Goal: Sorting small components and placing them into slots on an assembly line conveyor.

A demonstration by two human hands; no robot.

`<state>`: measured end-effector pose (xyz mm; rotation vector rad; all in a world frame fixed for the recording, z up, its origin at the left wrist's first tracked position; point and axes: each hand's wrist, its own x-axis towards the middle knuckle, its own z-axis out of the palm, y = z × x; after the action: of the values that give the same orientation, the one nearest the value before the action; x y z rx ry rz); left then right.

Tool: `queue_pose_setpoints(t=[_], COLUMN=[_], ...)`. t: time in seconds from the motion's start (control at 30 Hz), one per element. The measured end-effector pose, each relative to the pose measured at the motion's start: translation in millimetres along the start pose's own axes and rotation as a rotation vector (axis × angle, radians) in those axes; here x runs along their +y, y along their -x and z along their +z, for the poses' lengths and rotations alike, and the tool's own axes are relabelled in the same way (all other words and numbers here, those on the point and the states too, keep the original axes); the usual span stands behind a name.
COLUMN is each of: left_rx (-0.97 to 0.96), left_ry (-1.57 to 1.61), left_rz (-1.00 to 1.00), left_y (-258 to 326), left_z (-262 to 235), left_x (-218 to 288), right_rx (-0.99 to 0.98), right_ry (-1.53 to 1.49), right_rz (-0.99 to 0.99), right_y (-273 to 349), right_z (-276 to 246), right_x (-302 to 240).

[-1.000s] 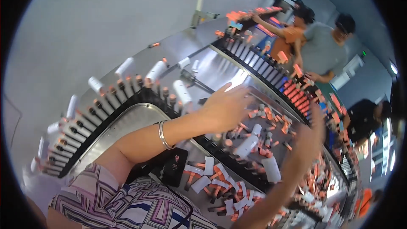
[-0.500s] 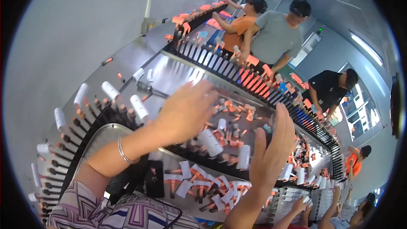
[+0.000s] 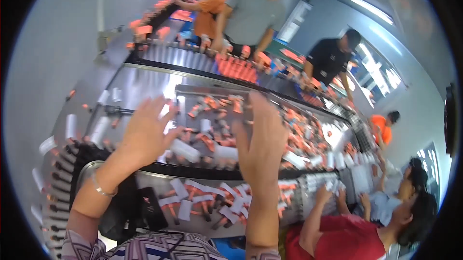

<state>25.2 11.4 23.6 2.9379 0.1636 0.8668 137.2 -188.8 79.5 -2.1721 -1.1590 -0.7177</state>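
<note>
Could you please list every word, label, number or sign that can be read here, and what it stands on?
Nothing can be read.
Black case: small reddish marks, too blurred to read.
White wall panel: any writing too small to read.
White cylinder by the left hand: no legible print.

A single fisheye view looks forward and down from head height, close over the metal worktable (image 3: 149, 78).

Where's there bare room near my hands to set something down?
A bare patch of shiny metal surface lies between the far slatted belt, two small white pieces and your left hand. It's crowded right of your right hand with orange pieces, and on the near ledge.
</note>
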Motion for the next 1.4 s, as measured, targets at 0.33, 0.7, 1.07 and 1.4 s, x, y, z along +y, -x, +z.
queue_pose_setpoints(t=[0.33, 0.7, 1.07, 1.4], left_rx=[-0.563, -0.318, -0.075, -0.159], left_ry=[0.125, 0.002, -0.069, 0.057], left_rz=[-0.081, -0.158, 0.002, 0.29], left_y=[-37.8, 22.6, 12.1, -29.1], left_z=[72.0, 34.2, 29.7, 92.4], left_x=[69.6, 10.1, 12.3, 59.5], right_rx=[-0.487, -0.032, 0.359, -0.006], right_ry=[0.154, -0.379, -0.501, -0.349], right_rz=[0.167, 0.145, 0.277, 1.031], right_y=[48.1, 51.8, 103.2, 286.8], right_z=[106.3, 52.9, -20.7, 1.6], right_x=[79.1, -20.7, 14.8, 13.4])
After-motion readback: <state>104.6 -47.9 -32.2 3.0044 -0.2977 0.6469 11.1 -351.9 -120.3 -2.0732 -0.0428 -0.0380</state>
